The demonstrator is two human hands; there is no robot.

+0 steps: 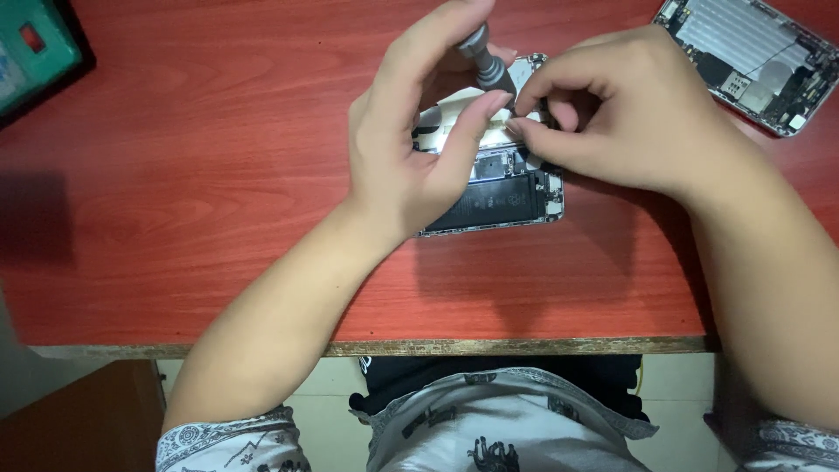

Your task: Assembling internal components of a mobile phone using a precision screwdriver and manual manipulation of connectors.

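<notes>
An opened phone (pixel 502 197) lies on the red wooden table (pixel 201 175), its black battery and inner parts showing. My left hand (pixel 411 140) holds a grey precision screwdriver (pixel 486 63) upright over the phone's upper part, index finger on the top of the handle and thumb against its shaft. My right hand (pixel 612 114) rests on the phone from the right, with fingers curled and the fingertips pinching close to the screwdriver's tip. Whatever sits between those fingertips is too small to make out. Both hands hide most of the phone's upper half.
A second opened phone shell (pixel 752 57) with a silver plate lies at the table's far right corner. A green device with a red switch (pixel 35 44) sits at the far left corner. The table's front edge (pixel 437 347) runs just above my lap.
</notes>
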